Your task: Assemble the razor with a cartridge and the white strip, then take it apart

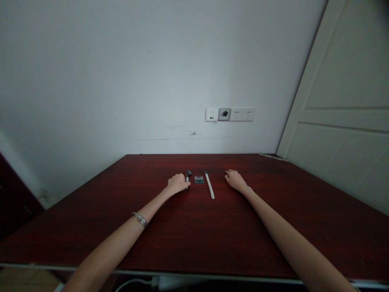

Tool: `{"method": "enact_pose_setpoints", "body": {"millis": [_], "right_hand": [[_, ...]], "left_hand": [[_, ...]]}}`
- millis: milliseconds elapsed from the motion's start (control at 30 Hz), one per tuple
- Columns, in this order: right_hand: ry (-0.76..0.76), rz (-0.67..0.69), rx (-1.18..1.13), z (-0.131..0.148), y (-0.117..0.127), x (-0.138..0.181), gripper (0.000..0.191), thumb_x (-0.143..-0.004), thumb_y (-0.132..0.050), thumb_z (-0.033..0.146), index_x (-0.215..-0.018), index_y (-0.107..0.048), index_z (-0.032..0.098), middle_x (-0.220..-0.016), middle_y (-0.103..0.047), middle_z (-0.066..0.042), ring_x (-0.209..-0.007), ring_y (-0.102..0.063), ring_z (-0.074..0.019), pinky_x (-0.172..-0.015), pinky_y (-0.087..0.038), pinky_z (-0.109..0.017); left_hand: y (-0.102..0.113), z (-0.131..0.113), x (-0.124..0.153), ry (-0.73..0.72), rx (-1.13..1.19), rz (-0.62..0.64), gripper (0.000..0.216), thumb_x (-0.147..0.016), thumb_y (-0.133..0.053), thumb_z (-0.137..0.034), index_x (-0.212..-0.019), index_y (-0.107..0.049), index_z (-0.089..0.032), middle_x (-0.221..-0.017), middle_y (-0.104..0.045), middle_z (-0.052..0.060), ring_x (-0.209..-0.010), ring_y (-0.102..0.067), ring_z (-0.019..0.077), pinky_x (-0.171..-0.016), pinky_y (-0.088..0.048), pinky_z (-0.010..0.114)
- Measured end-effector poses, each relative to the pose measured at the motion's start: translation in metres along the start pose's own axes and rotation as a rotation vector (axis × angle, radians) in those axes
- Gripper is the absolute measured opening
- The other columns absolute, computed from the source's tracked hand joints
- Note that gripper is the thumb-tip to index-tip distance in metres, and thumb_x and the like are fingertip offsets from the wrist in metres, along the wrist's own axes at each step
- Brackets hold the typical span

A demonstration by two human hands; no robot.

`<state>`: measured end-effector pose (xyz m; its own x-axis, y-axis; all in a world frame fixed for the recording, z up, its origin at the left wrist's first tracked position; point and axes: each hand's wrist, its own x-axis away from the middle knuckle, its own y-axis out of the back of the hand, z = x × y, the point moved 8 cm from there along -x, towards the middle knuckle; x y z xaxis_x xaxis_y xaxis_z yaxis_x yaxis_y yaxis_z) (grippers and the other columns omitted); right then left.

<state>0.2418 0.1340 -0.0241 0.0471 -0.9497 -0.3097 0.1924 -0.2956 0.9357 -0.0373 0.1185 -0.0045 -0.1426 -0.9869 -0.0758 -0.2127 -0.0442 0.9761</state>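
Observation:
On the dark red table [194, 235], my left hand [178, 183] lies curled around the handle of a razor [188, 176], whose dark head sticks out past my fingers. Just right of it sits a small clear pack of blade cartridges [199, 180]. A white slim razor handle or stick [209, 185] lies beyond that, pointing towards me. My right hand [234, 179] rests on the table to the right of the white stick, fingers loosely bent and apart, holding nothing. A silver bracelet [139, 219] is on my left wrist.
A white wall rises behind the table, with a row of sockets [230, 114]. A white panelled door [343, 121] stands at the right. A dark piece of furniture [12, 202] sits at the far left. The table's near edge has a pale rim [182, 274].

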Motion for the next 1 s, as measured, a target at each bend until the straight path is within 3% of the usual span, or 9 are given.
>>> {"method": "enact_pose_setpoints", "body": {"millis": [533,667,800,933,1000], "right_hand": [[-0.009,-0.014,-0.011,0.001,0.002,0.001,0.037,-0.083,-0.039,0.021,-0.109,-0.062,0.009,-0.121,-0.054,-0.018,-0.115,-0.047,-0.0267,-0.095,-0.036,-0.035],[-0.013,-0.103,-0.085,0.006,0.016,-0.001,0.038,-0.081,-0.04,0.02,-0.111,-0.06,0.008,-0.123,-0.053,-0.016,-0.115,-0.047,-0.025,-0.096,-0.035,-0.034],[-0.056,-0.19,-0.483,0.021,0.032,-0.004,0.034,-0.079,-0.041,0.02,-0.103,-0.065,0.014,-0.111,-0.062,-0.01,-0.108,-0.053,-0.0203,-0.097,-0.036,-0.033],[-0.117,0.058,-1.194,0.059,0.019,0.001,0.026,-0.075,-0.05,0.028,-0.089,-0.067,0.014,-0.102,-0.066,-0.011,-0.101,-0.057,-0.0223,-0.092,-0.04,-0.038],[-0.101,0.193,-1.404,0.082,0.016,0.009,0.027,-0.078,-0.048,0.032,-0.089,-0.066,0.015,-0.101,-0.066,-0.011,-0.095,-0.06,-0.0202,-0.088,-0.044,-0.037]], "left_hand": [[0.01,-0.009,0.009,-0.051,-0.036,-0.055,0.028,-0.076,-0.046,-0.039,-0.072,-0.063,-0.016,-0.082,-0.066,0.01,-0.078,-0.063,0.0246,-0.065,-0.046,0.03],[0.019,-0.019,0.013,-0.104,-0.004,-0.12,0.033,-0.08,-0.041,-0.04,-0.068,-0.062,-0.017,-0.078,-0.066,0.009,-0.077,-0.062,0.0229,-0.063,-0.043,0.028],[0.029,-0.034,0.023,-0.156,0.062,-0.193,0.037,-0.084,-0.037,-0.043,-0.074,-0.063,-0.018,-0.078,-0.066,0.007,-0.075,-0.061,0.0203,-0.064,-0.041,0.026],[0.038,-0.051,0.036,-0.216,0.117,-0.246,0.038,-0.085,-0.035,-0.043,-0.077,-0.062,-0.018,-0.075,-0.065,0.005,-0.072,-0.061,0.0186,-0.062,-0.038,0.025],[0.041,-0.058,0.041,-0.246,0.141,-0.272,0.038,-0.086,-0.035,-0.044,-0.077,-0.061,-0.018,-0.073,-0.065,0.004,-0.071,-0.06,0.0179,-0.061,-0.037,0.024]]}}
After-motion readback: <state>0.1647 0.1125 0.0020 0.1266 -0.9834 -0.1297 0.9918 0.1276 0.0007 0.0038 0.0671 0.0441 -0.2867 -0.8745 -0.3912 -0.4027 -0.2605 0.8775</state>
